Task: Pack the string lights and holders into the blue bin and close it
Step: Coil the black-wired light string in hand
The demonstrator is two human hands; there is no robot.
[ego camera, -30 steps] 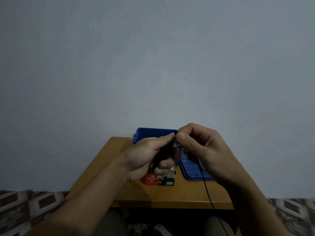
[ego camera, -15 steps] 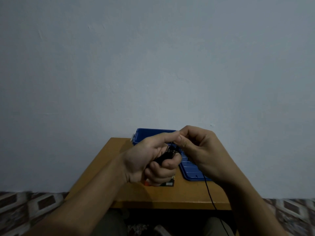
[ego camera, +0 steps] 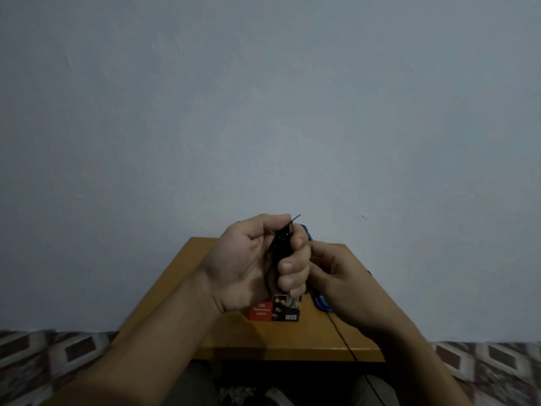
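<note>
Head view: left hand (ego camera: 257, 265) is raised over the middle of the tabletop (ego camera: 263, 341), palm toward the camera, fingers curled tight round the string lights (ego camera: 281, 244), which are wound into a dark bundle standing roughly upright w/ one wire tip poking out on top. That grip prob. keeps the loops from springing apart while the rest gets wound on.

Right hand (ego camera: 336, 273) sits just beside it, partly behind the left fingers, its own fingers curled in. The loose cord (ego camera: 342, 336) comes out from under it & drops over the near edge, so it reads as pinching that cord to feed it; the pinch point itself is hidden.

Blue bin (ego camera: 308, 234) shows only as a sliver at the far edge behind the left fingers, & what looks like its blue lid (ego camera: 322, 306) lies toward the right edge under the right hand. Lid off, lights not in yet. Red box (ego camera: 273, 310) marked LED lights rests mid-tabletop below the left hand. No holders visible.

Vs. 0.5 s ago: left hand has rolled palm-up & its index finger, then stretched toward the right hand, is now wrapped round the bundle. Right hand has dropped from the bundle's top to lower & further right. More of the red box shows again.
</note>
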